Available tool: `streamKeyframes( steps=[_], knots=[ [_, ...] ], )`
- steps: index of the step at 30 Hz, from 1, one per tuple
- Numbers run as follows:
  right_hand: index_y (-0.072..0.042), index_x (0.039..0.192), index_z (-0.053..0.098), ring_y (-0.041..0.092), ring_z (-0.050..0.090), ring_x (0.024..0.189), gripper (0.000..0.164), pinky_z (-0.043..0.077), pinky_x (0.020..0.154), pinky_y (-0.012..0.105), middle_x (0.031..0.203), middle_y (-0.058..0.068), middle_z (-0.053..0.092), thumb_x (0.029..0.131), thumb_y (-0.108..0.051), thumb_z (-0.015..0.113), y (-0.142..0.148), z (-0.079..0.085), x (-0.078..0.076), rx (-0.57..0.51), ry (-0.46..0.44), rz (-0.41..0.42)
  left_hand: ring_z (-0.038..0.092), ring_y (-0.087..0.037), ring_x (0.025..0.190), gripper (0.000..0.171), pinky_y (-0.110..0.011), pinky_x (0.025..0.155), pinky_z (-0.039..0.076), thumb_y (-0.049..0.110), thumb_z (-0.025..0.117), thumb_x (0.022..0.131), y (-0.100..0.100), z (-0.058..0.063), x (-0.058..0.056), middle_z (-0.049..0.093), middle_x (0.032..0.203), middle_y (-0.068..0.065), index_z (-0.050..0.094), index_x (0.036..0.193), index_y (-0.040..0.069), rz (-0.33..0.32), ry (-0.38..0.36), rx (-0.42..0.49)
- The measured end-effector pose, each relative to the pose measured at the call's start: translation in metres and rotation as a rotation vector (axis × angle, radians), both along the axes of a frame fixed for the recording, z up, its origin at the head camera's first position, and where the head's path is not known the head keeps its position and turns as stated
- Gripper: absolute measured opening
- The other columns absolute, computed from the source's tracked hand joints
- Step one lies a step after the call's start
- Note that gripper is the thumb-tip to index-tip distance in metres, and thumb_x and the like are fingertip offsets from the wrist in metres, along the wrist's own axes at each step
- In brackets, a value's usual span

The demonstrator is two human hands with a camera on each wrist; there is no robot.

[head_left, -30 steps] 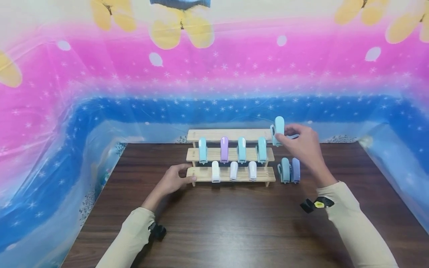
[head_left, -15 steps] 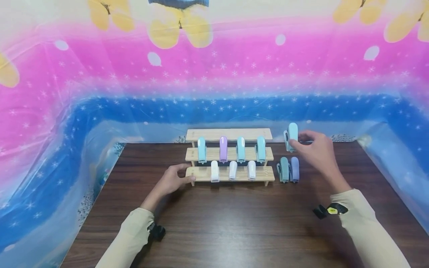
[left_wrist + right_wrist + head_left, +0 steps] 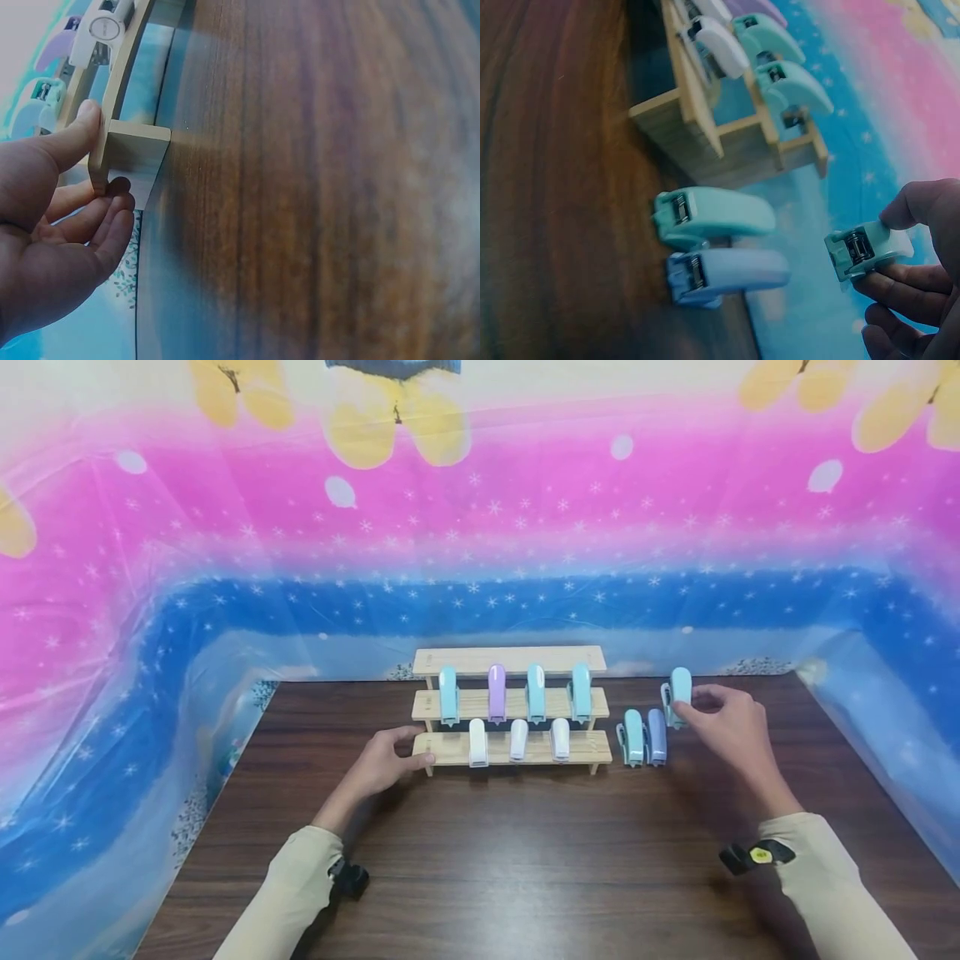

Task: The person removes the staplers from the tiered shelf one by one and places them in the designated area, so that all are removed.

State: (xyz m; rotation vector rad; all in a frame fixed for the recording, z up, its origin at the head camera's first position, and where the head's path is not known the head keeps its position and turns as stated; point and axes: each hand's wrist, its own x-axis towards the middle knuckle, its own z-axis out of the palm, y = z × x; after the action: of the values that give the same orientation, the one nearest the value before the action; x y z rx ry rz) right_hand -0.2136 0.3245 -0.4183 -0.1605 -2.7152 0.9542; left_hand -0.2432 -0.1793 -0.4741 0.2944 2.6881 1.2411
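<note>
My left hand [image 3: 382,764] grips the left end of the lowest shelf of a three-step wooden rack [image 3: 442,747], thumb on top and fingers beneath, as the left wrist view shows. My right hand [image 3: 731,731] pinches a mint-green stapler [image 3: 679,695] between thumb and fingers, to the right of the rack. Just left of it, another mint stapler [image 3: 633,735] and a blue-purple stapler [image 3: 656,737] stand side by side on the table. In the right wrist view the held stapler [image 3: 866,249] appears clear of those two.
The middle step carries a purple stapler [image 3: 497,693] and several mint ones [image 3: 536,693]. White staplers [image 3: 477,743] sit on the lowest step. The top step [image 3: 510,658] is bare wood. A patterned cloth [image 3: 480,543] hangs behind the brown table [image 3: 487,868].
My right hand has carried the mint stapler from beside the rack's top step to the right and downward, close to the standing pair. The left hand keeps its grip on the rack.
</note>
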Motion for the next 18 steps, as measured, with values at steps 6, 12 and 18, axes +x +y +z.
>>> streamKeyframes(
  steps=[6, 12, 18],
  knots=[
    [0.001, 0.129, 0.066, 0.041, 0.063, 0.109, 0.061, 0.050, 0.086, 0.053, 0.122, 0.026, 0.068, 0.095, -0.050, 0.067, 0.008, -0.016, 0.000, -0.015, -0.023, -0.020, 0.046, -0.040, 0.140, 0.060, -0.058, 0.112, 0.040, 0.027, 0.077, 0.094, 0.000, 0.000, 0.000, 0.056, 0.145, -0.023, 0.056, 0.142, -0.002, 0.003, 0.000, 0.004],
    [0.002, 0.128, 0.066, 0.040, 0.064, 0.105, 0.062, 0.051, 0.083, 0.051, 0.119, 0.027, 0.069, 0.095, -0.050, 0.067, 0.013, -0.028, 0.002, -0.011, -0.040, -0.026, 0.048, -0.040, 0.139, 0.060, -0.057, 0.111, 0.041, 0.027, 0.077, 0.094, 0.000, 0.000, 0.000, 0.057, 0.144, -0.022, 0.056, 0.142, -0.002, 0.008, -0.001, -0.001],
    [0.003, 0.127, 0.066, 0.042, 0.063, 0.107, 0.061, 0.050, 0.086, 0.057, 0.120, 0.029, 0.068, 0.095, -0.049, 0.067, 0.015, -0.039, 0.005, 0.005, -0.055, -0.027, 0.047, -0.039, 0.139, 0.060, -0.057, 0.111, 0.041, 0.027, 0.077, 0.094, 0.001, 0.001, 0.000, 0.057, 0.145, -0.022, 0.056, 0.143, -0.002, 0.011, -0.007, -0.002]
  ],
)
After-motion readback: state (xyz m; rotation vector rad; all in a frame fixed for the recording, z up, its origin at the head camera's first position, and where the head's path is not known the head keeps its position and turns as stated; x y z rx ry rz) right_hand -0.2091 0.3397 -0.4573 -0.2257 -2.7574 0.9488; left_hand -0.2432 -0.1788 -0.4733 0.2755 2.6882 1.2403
